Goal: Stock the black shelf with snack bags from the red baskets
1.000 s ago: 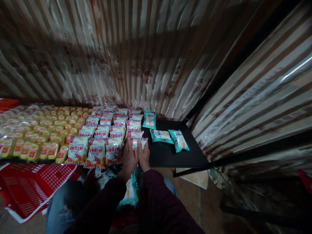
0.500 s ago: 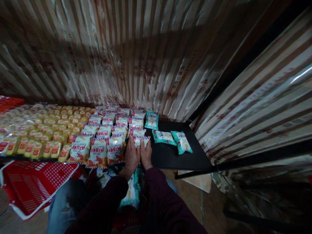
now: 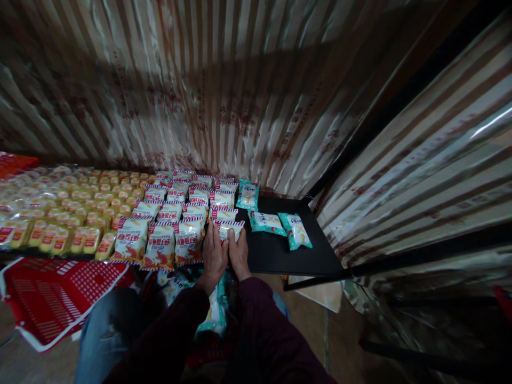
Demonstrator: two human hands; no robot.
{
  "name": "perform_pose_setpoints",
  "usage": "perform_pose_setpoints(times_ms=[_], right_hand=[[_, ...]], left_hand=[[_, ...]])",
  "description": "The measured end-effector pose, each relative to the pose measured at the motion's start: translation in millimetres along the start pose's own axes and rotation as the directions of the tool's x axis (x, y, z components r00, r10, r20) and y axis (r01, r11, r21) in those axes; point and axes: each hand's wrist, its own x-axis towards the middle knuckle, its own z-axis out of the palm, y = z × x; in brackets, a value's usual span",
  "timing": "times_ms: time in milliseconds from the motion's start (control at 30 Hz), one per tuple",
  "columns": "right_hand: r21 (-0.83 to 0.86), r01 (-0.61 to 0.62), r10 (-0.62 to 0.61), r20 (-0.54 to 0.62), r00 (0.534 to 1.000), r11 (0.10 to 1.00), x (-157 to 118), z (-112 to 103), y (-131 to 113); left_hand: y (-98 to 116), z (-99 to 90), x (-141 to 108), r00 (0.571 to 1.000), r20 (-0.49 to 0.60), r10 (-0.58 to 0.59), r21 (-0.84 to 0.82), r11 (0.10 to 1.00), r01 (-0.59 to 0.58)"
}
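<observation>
Holds a striped-edged bag (image 3: 229, 230) gripped between left hand (image 3: 216, 253) and right hand (image 3: 239, 253), near the black shelf (image 3: 276, 258)'s front edge, beside matching bags (image 3: 160, 245).

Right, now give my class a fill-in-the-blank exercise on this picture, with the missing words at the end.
1. The left hand and the ____ hand touch one striped-edge packet.
2. Teal packets visible on the black shelf number ____.
3. The basket below the shelf is coloured ____.
Missing words: right; three; red.
</observation>
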Motion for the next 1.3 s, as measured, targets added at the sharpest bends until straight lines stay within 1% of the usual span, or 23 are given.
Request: perform_pose_setpoints(times_ms=[133,233,467,633,800,933,1000,1067,1200,1300], right_hand=[[-0.052,-0.015,0.014,-0.023,1.0,0.999,-11.7,-2.7,1.7],[-0.069,-0.02,0.02,0.0,1.0,0.997,-14.9,-0.4,4.3],[-0.026,0.088,-0.087,0.03,0.996,0.996,-5.1,3.7,11.7],[-0.06,0.155,-0.148,0.099,0.984,0.986,-0.3,2.7,12.4],[-0.057,0.146,-0.138,0.121,0.983,0.988,0.1,0.6,9.0],[-0.05,0.125,-0.12,0.099,0.988,0.991,1.1,-0.2,9.3],[-0.059,0.115,-0.109,0.097,0.989,0.992,1.5,0.4,10.4],[-0.066,0.111,-0.104,0.103,0.989,0.992,1.8,1.5,12.0],[-0.095,0.109,-0.099,0.104,0.99,0.99,3.6,4.5,16.4],[-0.097,0.127,-0.112,0.14,0.984,0.987,5.7,7.3,18.8]], left_hand=[[-4.1,1.1,-1.6,1.0,-0.001,0.021,-0.001,1.0,-0.021],[-4.9,1.4,-1.8,1.0,0.002,0.004,-0.024,1.0,-0.004],[2.9,0.2,-3.8,0.998,-0.058,0.014,-0.054,0.998,-0.017],[4.1,4.1,-3.4,0.997,-0.053,-0.054,-0.072,0.996,0.05],[4.5,6.4,-1.2,0.995,-0.048,-0.091,-0.086,0.992,0.087],[4.5,6.6,2.8,0.997,0.001,-0.077,-0.108,0.991,0.077],[4.0,6.5,4.0,0.998,0.007,-0.066,-0.103,0.992,0.067],[3.8,6.4,4.1,0.998,-0.014,-0.057,-0.083,0.995,0.056],[3.4,7.4,1.2,0.994,-0.101,-0.043,-0.007,0.999,0.042],[0.7,8.0,-1.1,0.99,-0.143,0.012,0.033,0.999,-0.007]])
